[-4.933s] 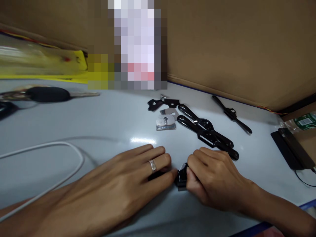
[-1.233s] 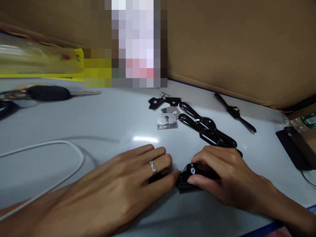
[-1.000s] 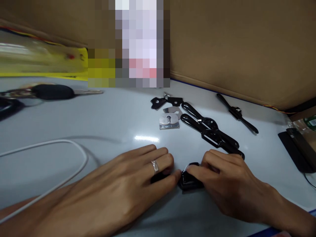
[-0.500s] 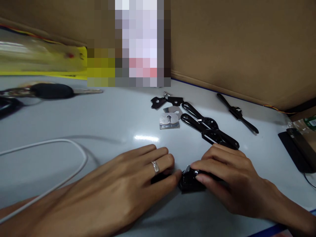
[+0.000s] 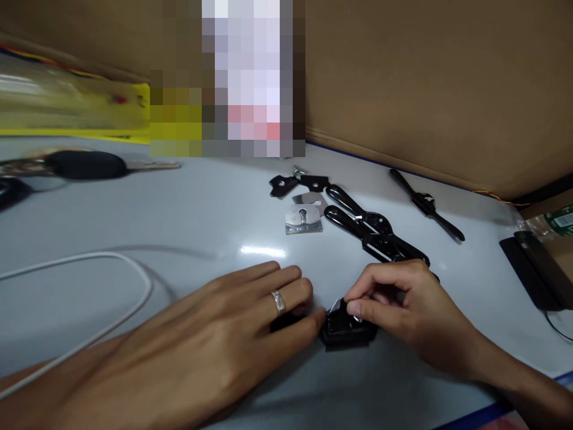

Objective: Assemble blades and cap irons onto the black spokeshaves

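Note:
My left hand lies flat on the pale table, fingers stretched out, and presses down on the left end of a small black part, most of which is hidden under the fingertips. My right hand pinches something small and shiny with thumb and forefinger right on top of that black part. I cannot make out what the pinched piece is. A ring sits on one left finger.
Black handle pieces lie just behind my right hand. Silver plates and small black plates lie further back. A thin black bar is at the right, a white cable and a key at the left. Cardboard walls stand behind.
My right hand has gone from lying over the black part to a raised pinch on top of it. The left hand has stayed put.

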Demonstrator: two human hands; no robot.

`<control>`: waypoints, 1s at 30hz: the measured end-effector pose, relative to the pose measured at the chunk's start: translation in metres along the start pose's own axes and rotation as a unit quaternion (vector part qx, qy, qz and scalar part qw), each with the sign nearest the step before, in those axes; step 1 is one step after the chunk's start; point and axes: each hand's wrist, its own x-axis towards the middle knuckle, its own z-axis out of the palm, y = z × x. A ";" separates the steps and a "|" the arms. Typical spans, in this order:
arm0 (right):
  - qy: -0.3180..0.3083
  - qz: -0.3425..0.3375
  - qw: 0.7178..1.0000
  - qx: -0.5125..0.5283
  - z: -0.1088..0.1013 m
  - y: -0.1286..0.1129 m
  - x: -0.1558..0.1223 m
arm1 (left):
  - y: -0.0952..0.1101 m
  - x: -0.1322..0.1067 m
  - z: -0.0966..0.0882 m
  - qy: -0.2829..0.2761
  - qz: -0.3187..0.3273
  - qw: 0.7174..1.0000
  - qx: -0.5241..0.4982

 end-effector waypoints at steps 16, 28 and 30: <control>0.165 -0.329 0.809 -0.459 0.017 0.011 -0.012 | 0.002 0.000 0.001 0.000 -0.003 1.000 0.004; 0.103 -0.364 0.842 -0.386 -0.005 0.011 -0.018 | 0.004 0.000 0.001 0.001 -0.006 1.000 0.006; 0.092 -0.351 0.852 -0.378 -0.007 0.009 -0.019 | 0.004 0.001 0.001 0.001 -0.013 1.000 0.010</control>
